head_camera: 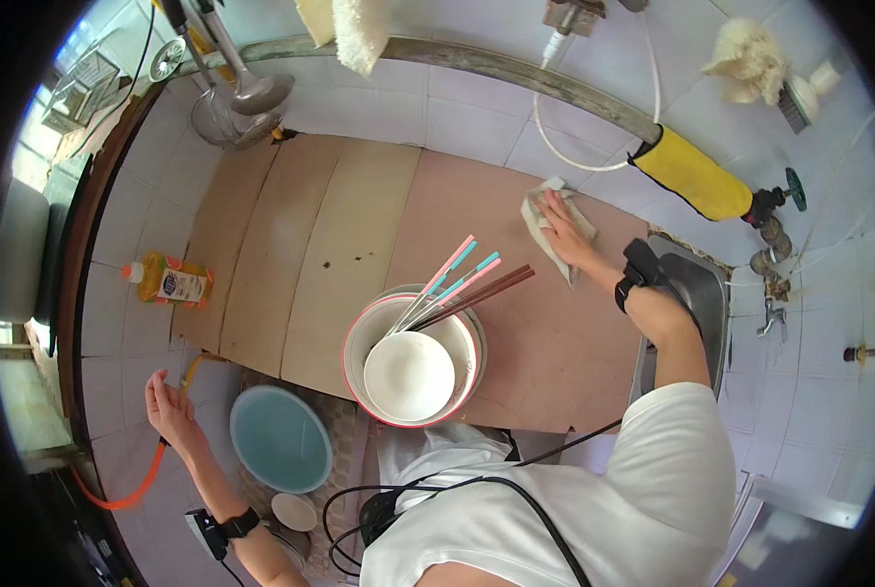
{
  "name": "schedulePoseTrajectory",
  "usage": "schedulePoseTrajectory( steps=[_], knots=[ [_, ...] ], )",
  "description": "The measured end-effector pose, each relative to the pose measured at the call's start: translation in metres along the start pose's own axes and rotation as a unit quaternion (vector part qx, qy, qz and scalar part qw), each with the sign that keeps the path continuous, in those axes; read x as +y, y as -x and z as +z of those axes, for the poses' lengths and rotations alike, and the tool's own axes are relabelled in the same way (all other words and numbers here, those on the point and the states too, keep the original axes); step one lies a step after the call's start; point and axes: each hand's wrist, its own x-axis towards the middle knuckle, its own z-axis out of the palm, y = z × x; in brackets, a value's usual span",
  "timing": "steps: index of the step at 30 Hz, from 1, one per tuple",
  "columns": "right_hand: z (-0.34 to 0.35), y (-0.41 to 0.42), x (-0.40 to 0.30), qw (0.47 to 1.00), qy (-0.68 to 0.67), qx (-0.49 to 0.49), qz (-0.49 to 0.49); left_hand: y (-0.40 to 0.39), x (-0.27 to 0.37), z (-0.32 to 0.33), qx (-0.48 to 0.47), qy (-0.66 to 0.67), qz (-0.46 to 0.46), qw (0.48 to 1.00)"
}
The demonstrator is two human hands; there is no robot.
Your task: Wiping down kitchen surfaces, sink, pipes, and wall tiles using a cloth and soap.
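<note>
My right hand (568, 229) presses a pale cloth (560, 270) against the brown board counter (555, 345), with its fingers outstretched over the cloth. Off to the left, my left hand (173, 414) is raised with loosely curled fingers and holds nothing. An orange hose (144, 477) passes behind it. Stacked bowls stand at the counter's front edge: a small white bowl (409, 376) sits inside a larger red-rimmed bowl (360, 330). Pink-and-blue-ended metal chopsticks (444, 277) and dark brown chopsticks (481, 295) lean out of the larger bowl.
A steel sink (690, 282) adjoins the counter's right end, with a tap (772, 319) beyond. At left stands a bottle of yellow liquid (177, 280). A blue basin (282, 439) sits below the counter. Ladles (257, 92) hang from a rail (496, 62). Black cables (481, 480) cross my body.
</note>
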Motion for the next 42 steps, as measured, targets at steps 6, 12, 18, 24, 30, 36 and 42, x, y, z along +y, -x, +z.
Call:
schedulePoseTrajectory(
  steps=[6, 12, 18, 24, 30, 36, 42],
  knots=[
    [0.014, -0.065, -0.039, 0.982, -0.007, -0.123, -0.146, 0.003, 0.01, 0.0, 0.052, 0.0, -0.015, 0.999],
    [-0.009, -0.102, -0.062, 0.971, -0.041, -0.225, -0.067, -0.011, 0.014, 0.0, 0.041, -0.006, -0.008, 0.999],
    [-0.023, -0.106, -0.137, 0.972, -0.012, -0.174, 0.16, -0.048, 0.0, -0.007, 0.049, -0.071, 0.016, 0.996],
    [0.014, -0.123, -0.114, 0.905, 0.207, -0.266, 0.262, -0.084, -0.033, -0.001, 0.005, -0.378, 0.201, 0.904],
    [0.086, -0.182, -0.111, 0.899, 0.231, -0.301, 0.219, -0.118, -0.034, -0.033, -0.028, -0.483, 0.306, 0.82],
    [0.129, -0.212, -0.146, 0.926, 0.237, -0.233, 0.179, -0.14, -0.074, 0.016, -0.125, -0.38, 0.234, 0.886],
    [0.163, -0.22, -0.284, 0.974, 0.13, -0.166, 0.08, -0.159, -0.071, -0.001, -0.119, -0.273, 0.159, 0.941]
  ],
)
